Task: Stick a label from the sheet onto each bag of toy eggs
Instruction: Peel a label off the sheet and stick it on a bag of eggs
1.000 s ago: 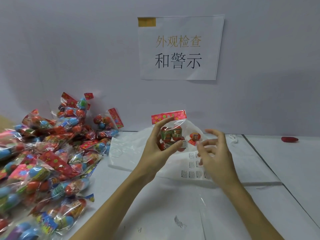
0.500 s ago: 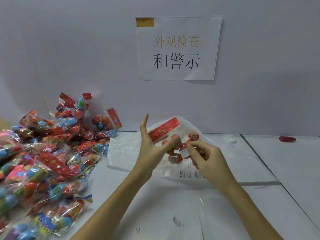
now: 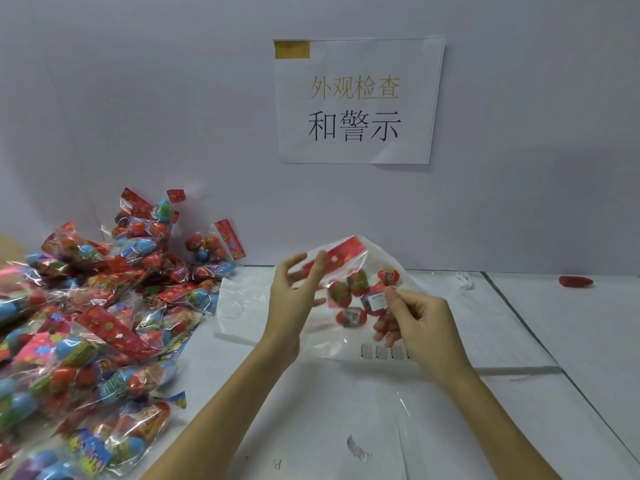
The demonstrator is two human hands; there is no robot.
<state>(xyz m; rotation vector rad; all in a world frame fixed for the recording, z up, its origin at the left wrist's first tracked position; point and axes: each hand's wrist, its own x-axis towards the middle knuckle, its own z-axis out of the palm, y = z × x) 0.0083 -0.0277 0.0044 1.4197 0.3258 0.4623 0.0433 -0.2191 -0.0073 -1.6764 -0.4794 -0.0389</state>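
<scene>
A clear bag of toy eggs [image 3: 348,292] with a red header hangs in the air over the table. My right hand [image 3: 420,327] pinches it, thumb beside a small white label [image 3: 376,301] on the bag and fingers behind the film. My left hand [image 3: 296,296] is blurred, with loosely curved, spread fingers; its thumb lies against the red header's left end and there is a gap to the fingers. The label sheet [image 3: 384,352] lies on the table below the bag, partly hidden by my right hand.
A big pile of egg bags [image 3: 86,323] fills the table's left side up to the wall. A crumpled white plastic bag [image 3: 242,306] lies behind my hands. A small red object [image 3: 575,281] sits at the far right. A paper sign [image 3: 356,102] hangs on the wall.
My right hand came onto the bag and now pinches it at the label. My left hand went from gripping the bag to flat, then to loosely curved at the header.
</scene>
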